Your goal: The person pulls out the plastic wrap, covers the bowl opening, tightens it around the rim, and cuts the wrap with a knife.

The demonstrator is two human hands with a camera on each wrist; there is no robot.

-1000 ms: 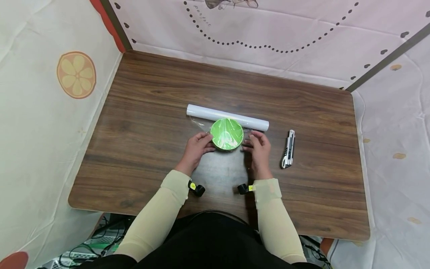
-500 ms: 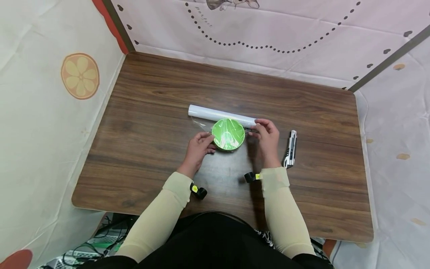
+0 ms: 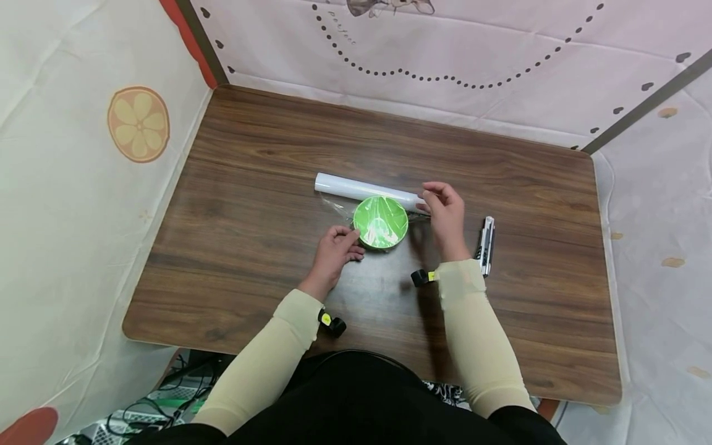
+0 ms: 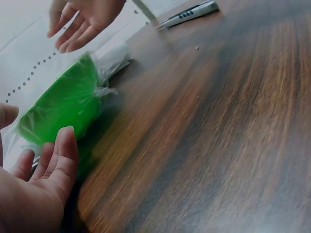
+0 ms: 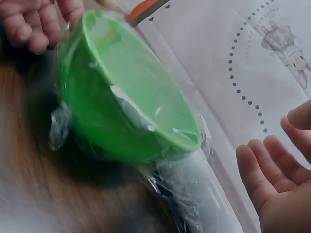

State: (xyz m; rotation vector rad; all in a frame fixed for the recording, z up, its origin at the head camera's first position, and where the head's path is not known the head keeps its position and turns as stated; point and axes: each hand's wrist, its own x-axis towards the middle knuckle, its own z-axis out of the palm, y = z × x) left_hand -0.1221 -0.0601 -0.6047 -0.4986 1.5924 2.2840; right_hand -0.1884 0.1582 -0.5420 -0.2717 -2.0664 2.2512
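A green bowl (image 3: 381, 213) stands mid-table, with clear cling film (image 5: 131, 92) stretched over its mouth and bunched against its side. My left hand (image 3: 335, 250) is at the bowl's left rim, thumb and fingers spread and relaxed. In the left wrist view those fingers (image 4: 67, 155) extend beside the bowl wall without gripping it. Behind the bowl lies a white roll of film (image 3: 356, 188); loose film runs between the two. My right hand (image 3: 447, 219) hovers at the roll's right end, covering it. Its fingers (image 5: 250, 165) are loosely bent, with nothing between them and the thumb.
A utility knife (image 3: 486, 244) lies on the wooden table (image 3: 250, 247), just right of my right forearm and partly covered by the sleeve. Printed cloth walls (image 3: 417, 105) border the table at the back and both sides.
My right hand has left the bowl's right side and moved away from me and rightward to the roll's end. The left hand stays by the bowl, shifted slightly nearer me.
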